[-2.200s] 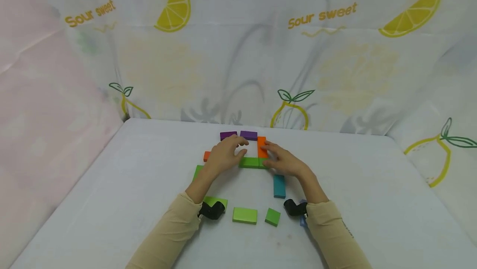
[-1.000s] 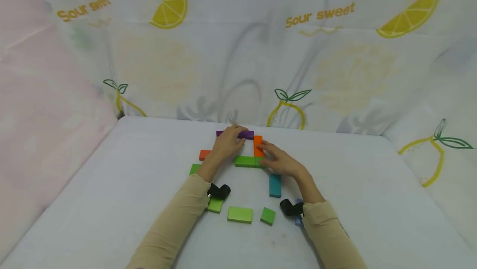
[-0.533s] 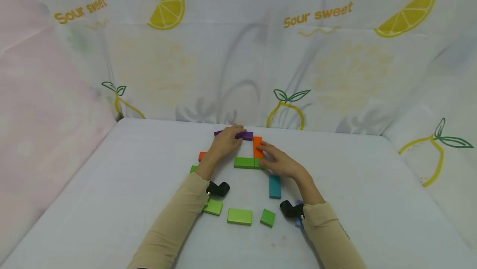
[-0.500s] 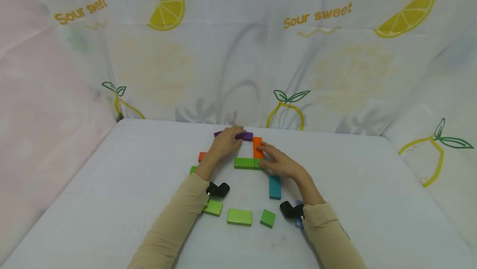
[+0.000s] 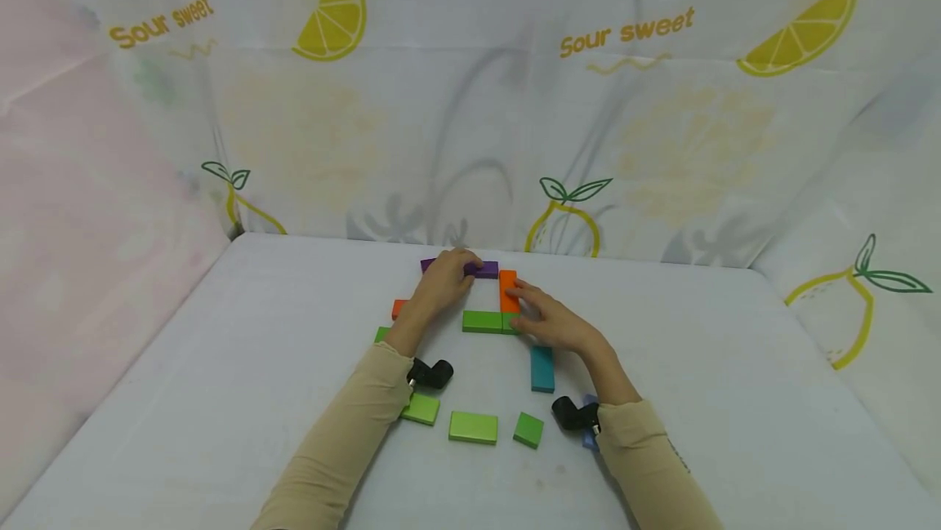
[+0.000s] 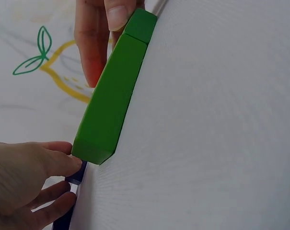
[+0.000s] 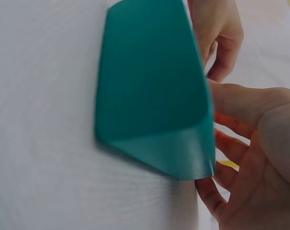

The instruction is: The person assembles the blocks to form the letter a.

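My left hand [image 5: 443,281] is at the back of the table over two purple blocks. Its thumb and index finger are at either side of the right purple block [image 5: 486,270], and it covers most of the left purple block [image 5: 426,265]. In the left wrist view, the thumb tip meets a dark purple block [image 6: 75,175]. Opposite, my right hand [image 5: 555,318] rests with loosely bent fingers on the upright-lying orange block [image 5: 507,285], its thumb at the short green block [image 5: 509,322]. That block abuts a longer green block [image 5: 481,322].
Nearer me lie a teal block [image 5: 542,369], a lime block [image 5: 474,427], a small green block [image 5: 528,429] and another lime block [image 5: 421,409]. A red-orange block [image 5: 398,309] and a green block [image 5: 381,334] show beside my left forearm; a blue block [image 5: 590,438] is partly under my right wrist.
My left hand has moved onto the purple blocks, and the gap between them is now covered by it. In the last half second it shifts slightly left. My right hand stays in place.
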The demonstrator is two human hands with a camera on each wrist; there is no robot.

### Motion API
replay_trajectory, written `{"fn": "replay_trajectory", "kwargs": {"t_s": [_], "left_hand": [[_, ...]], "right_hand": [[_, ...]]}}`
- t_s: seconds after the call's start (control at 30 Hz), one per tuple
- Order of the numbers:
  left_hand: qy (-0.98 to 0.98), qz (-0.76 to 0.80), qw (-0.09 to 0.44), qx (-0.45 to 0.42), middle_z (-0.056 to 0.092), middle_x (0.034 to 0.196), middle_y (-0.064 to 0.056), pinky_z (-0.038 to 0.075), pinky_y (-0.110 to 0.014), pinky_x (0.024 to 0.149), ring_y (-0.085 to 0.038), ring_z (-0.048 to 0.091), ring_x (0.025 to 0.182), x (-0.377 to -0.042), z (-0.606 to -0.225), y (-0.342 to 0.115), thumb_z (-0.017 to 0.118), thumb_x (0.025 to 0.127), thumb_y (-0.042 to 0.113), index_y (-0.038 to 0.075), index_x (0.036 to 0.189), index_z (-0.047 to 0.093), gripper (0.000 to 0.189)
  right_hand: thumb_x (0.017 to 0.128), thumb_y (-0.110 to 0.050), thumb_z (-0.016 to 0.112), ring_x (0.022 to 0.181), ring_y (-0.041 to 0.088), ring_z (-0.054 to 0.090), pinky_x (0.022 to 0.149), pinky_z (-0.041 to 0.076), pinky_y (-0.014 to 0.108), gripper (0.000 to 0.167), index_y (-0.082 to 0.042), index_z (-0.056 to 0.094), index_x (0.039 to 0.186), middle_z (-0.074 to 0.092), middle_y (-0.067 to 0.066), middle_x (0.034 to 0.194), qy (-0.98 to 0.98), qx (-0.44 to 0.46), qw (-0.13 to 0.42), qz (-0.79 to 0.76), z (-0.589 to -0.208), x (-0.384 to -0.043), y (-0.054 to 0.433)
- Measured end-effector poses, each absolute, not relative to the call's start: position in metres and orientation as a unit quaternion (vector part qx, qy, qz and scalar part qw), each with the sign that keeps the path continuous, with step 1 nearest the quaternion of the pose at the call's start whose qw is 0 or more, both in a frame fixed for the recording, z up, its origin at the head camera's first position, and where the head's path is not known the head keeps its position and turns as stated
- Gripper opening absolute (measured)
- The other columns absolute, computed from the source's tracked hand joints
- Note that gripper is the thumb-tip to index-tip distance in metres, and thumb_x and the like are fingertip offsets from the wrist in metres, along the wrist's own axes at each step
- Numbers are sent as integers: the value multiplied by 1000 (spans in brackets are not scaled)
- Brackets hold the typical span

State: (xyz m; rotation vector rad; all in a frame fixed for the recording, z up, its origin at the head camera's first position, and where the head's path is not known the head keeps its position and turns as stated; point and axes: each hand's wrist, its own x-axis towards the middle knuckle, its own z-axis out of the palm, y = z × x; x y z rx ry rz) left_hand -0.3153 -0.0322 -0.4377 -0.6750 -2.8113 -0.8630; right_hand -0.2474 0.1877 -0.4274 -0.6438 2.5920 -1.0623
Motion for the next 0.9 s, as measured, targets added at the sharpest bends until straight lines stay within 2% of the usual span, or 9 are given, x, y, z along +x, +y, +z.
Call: {"fn": "replay_trajectory", "kwargs": {"t_s": [0.33,0.9], "left_hand": [[-931,-281,79,-220,63,120,-9,43,-39,101,-28,57,113,-313,-438,-33,59,87,-2,8,109,68,26],[-929,-289,70,-219,64,121,-9,43,-39,102,-27,56,115,-313,-438,-33,59,88,-2,9,109,68,25]], "right_hand": [[95,-24,55,145,39,13,114,13,58,56,-6,36,144,16,17,157,892,-229,132,-366,-427,-248,188],[95,-27,55,145,37,13,115,13,57,57,-8,36,145,16,15,158,896,-225,135,-357,-430,-249,188]]}}
